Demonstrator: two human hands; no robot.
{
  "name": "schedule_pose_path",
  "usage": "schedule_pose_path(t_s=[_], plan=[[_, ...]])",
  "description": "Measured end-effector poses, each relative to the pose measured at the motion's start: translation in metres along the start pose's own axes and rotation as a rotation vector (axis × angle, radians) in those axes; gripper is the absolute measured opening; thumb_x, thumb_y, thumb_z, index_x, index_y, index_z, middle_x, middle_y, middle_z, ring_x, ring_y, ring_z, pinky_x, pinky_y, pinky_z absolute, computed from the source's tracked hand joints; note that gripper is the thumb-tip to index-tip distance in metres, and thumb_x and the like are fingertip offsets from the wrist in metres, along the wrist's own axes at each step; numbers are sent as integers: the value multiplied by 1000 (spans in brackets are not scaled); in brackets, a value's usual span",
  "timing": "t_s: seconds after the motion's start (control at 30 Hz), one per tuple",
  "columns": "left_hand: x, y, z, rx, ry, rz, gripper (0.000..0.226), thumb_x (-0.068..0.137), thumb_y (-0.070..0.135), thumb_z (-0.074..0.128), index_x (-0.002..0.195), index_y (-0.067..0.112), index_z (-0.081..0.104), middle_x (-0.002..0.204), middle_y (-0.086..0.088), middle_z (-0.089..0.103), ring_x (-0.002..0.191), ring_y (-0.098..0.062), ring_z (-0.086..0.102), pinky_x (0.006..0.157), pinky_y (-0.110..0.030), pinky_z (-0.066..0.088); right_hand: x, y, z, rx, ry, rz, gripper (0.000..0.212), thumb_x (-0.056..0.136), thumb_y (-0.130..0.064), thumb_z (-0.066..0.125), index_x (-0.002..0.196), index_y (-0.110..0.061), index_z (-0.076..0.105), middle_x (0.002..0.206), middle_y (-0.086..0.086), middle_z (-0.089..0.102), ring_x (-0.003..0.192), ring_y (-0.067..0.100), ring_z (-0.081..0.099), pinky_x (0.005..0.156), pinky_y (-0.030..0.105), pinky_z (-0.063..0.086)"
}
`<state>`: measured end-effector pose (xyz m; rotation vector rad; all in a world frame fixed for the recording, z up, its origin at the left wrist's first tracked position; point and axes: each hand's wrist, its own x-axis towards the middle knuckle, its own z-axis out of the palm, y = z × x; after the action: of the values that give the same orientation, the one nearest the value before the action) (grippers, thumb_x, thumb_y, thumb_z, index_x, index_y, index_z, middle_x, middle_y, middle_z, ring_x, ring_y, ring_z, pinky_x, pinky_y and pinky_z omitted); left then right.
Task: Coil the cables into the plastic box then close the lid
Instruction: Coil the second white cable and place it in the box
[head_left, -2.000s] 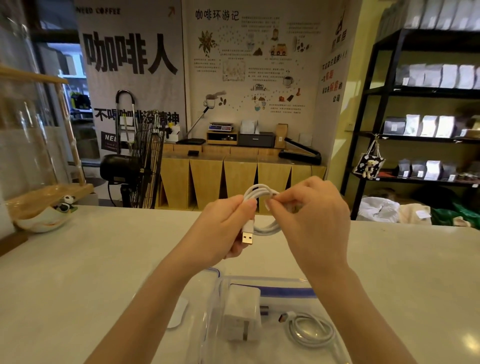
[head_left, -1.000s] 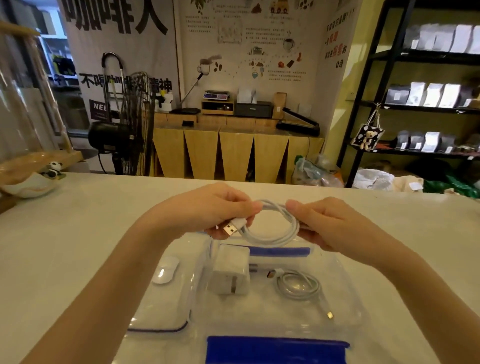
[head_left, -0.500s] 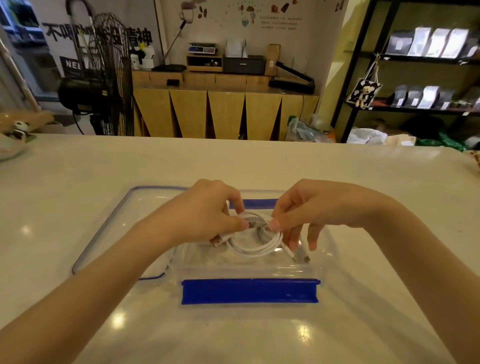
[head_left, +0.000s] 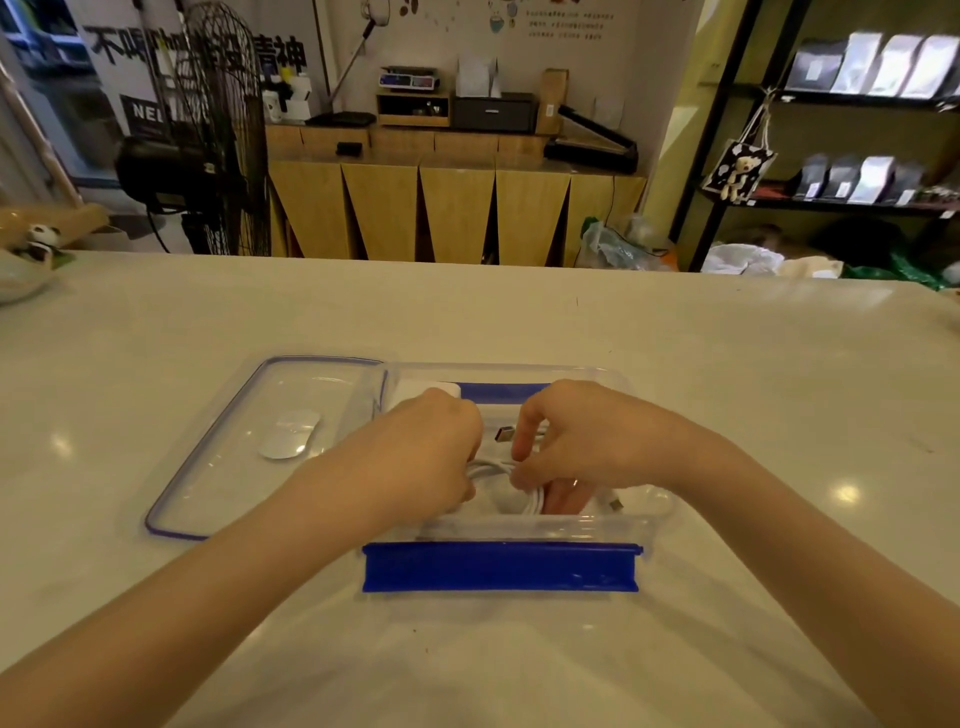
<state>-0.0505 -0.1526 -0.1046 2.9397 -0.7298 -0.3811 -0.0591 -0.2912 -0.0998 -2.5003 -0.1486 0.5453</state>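
A clear plastic box (head_left: 524, 527) with blue clip handles stands on the white counter in front of me. Both hands are down inside it. My left hand (head_left: 423, 452) and my right hand (head_left: 576, 444) pinch a coiled white cable (head_left: 524, 493) low in the box. Its USB plug (head_left: 504, 434) sticks up between my hands. A white charger block (head_left: 426, 388) shows at the box's far left corner, mostly hidden by my left hand. The clear lid (head_left: 218, 467) with a blue seal lies flat to the left of the box.
A white mouse (head_left: 290, 440) shows through the lid. A bowl with a panda figure (head_left: 39, 241) sits at the counter's far left. Behind the counter stand a floor fan (head_left: 208, 135), wooden cabinets and black shelves with bags.
Both hands have lowered the coiled cable from above the counter down into the box. My view has tilted downward.
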Motion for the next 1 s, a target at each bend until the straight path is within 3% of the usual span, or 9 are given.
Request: schedule_pose_path(t_s=[0.1, 0.27, 0.37, 0.5, 0.6, 0.67, 0.77, 0.87, 1.0], plan=[[0, 0, -2, -37, -50, -15, 26, 86, 27, 56, 104, 10, 65, 102, -8, 66, 90, -20, 62, 83, -29, 51, 1, -1, 3, -24, 34, 10, 22, 78, -17, 68, 98, -8, 64, 69, -4, 59, 72, 19, 65, 76, 33, 57], [-1, -3, -7, -84, -94, -3, 33, 94, 27, 39, 102, 6, 62, 100, -10, 63, 92, -23, 61, 86, -34, 48, 3, 0, 9, -107, 104, -7, 5, 81, -21, 65, 85, -17, 65, 69, -11, 55, 60, 8, 59, 47, 11, 42], [-3, -4, -10, -82, -78, 13, 34, 95, 26, 37, 97, 5, 63, 91, -10, 60, 83, -22, 59, 82, -34, 49, 2, -1, 11, -170, 115, -16, 16, 85, -20, 61, 96, -11, 67, 60, -15, 43, 54, 5, 49, 46, 12, 37], [-5, -7, -13, -81, -146, 45, 35, 94, 27, 39, 94, 5, 65, 92, -12, 66, 76, -21, 60, 78, -34, 51, 0, -2, 9, -229, 95, -34, 17, 88, -21, 56, 96, -11, 66, 57, -6, 52, 44, 6, 48, 33, 6, 37], [-6, -12, -18, -101, -169, 72, 33, 93, 28, 42, 94, 7, 67, 90, -8, 70, 82, -19, 65, 80, -32, 53, -3, -2, 6, -213, 91, -32, 17, 88, -19, 53, 99, -12, 64, 68, 7, 66, 47, 13, 58, 47, 26, 55], [-8, -16, -24, -147, -155, 86, 30, 91, 28, 44, 95, 11, 68, 87, -3, 71, 79, -13, 66, 80, -29, 53, -7, -5, 0, -204, 127, -52, 15, 88, -20, 54, 100, -17, 63, 68, 2, 64, 50, 11, 60, 51, 27, 55], [-11, -22, -38, -224, -47, 129, 21, 88, 28, 50, 98, 20, 67, 80, 7, 69, 72, -3, 65, 70, -17, 51, -17, -13, -13, -190, 218, -134, 15, 87, -25, 56, 101, -21, 62, 68, -8, 57, 58, 6, 59, 53, 15, 45], [-12, -29, -50, -320, 171, 171, 18, 86, 26, 53, 99, 26, 65, 79, 13, 66, 72, 0, 63, 59, -10, 45, -30, -21, -25, -151, 327, -269, 23, 87, -27, 55, 110, -29, 56, 79, -13, 61, 75, 4, 61, 63, 12, 47], [-9, -39, -59, -416, 416, 189, 20, 85, 24, 55, 103, 25, 63, 78, 19, 59, 76, 2, 58, 63, -9, 41, -37, -30, -29, -83, 430, -397, 29, 87, -26, 55, 114, -35, 50, 87, -18, 61, 85, -2, 57, 68, 10, 46]])
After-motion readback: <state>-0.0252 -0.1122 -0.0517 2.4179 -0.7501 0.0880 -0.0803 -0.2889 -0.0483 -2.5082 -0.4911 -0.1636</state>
